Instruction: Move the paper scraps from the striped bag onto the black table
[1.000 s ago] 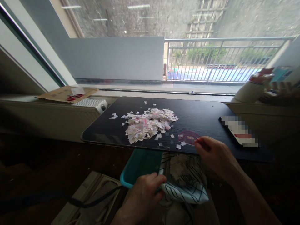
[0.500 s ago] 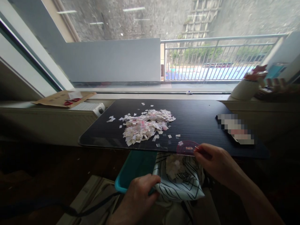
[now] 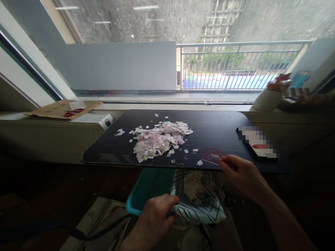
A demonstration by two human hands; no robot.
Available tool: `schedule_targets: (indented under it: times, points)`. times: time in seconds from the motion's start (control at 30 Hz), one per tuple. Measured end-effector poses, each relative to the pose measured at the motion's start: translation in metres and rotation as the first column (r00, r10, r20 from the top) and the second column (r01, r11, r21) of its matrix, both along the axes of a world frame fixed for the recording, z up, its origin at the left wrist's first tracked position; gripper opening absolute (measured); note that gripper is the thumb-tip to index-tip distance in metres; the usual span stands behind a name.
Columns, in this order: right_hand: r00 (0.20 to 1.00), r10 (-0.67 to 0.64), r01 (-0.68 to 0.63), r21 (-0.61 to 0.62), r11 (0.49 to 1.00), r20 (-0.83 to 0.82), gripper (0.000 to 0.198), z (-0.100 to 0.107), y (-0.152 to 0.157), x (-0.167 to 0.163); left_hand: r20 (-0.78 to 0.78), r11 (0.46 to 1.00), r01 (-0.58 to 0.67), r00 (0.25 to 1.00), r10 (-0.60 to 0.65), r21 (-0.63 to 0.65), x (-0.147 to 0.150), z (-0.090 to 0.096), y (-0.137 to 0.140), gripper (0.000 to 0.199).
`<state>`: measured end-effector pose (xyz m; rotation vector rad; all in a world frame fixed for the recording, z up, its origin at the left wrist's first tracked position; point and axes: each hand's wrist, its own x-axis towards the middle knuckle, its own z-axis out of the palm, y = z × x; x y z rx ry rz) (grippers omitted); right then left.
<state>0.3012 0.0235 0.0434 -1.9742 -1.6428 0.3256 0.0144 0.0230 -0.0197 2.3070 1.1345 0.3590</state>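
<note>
A heap of small white and pink paper scraps (image 3: pixel 159 140) lies on a black tabletop (image 3: pixel 214 130). My right hand (image 3: pixel 242 174) pinches a thin translucent pink disc (image 3: pixel 212 155) flat at the table's near edge, beside a few loose scraps. Below the edge, my left hand (image 3: pixel 154 219) grips the rim of a teal bin (image 3: pixel 146 188) lined with a striped bag (image 3: pixel 201 202). More paper scraps (image 3: pixel 193 184) sit inside the bag.
A blurred flat object (image 3: pixel 258 143) lies on the table's right side. A white pot (image 3: pixel 265 99) stands on the sill at right, cardboard with red scissors (image 3: pixel 62 109) at left. A dark cable (image 3: pixel 52 228) runs across the floor.
The pink disc went from the tabletop to the near edge over the bag, then back onto the table. My left hand stayed on the bin rim.
</note>
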Motion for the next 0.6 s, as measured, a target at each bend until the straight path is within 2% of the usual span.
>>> schedule_targets:
  times: [0.2,0.4,0.6]
  points:
    - [0.992,0.12,-0.122,-0.05,0.991,-0.043,0.024,0.0032,-0.0069,-0.0036,0.004,1.0,0.006,1.0,-0.006,0.012,0.0005,-0.0004,0.0008,0.031]
    - [0.994,0.098,-0.099,-0.022,0.995,-0.042,0.025,0.003,-0.0041,-0.0067,-0.009,1.0,0.005,1.0,-0.005,0.012,0.0016,0.001,0.0012,0.032]
    - [0.989,0.147,-0.148,-0.053,0.988,-0.015,0.024,0.0087,-0.0067,-0.0062,-0.009,1.0,0.009,1.0,-0.009,0.002,0.0012,0.0028,0.0005,0.03]
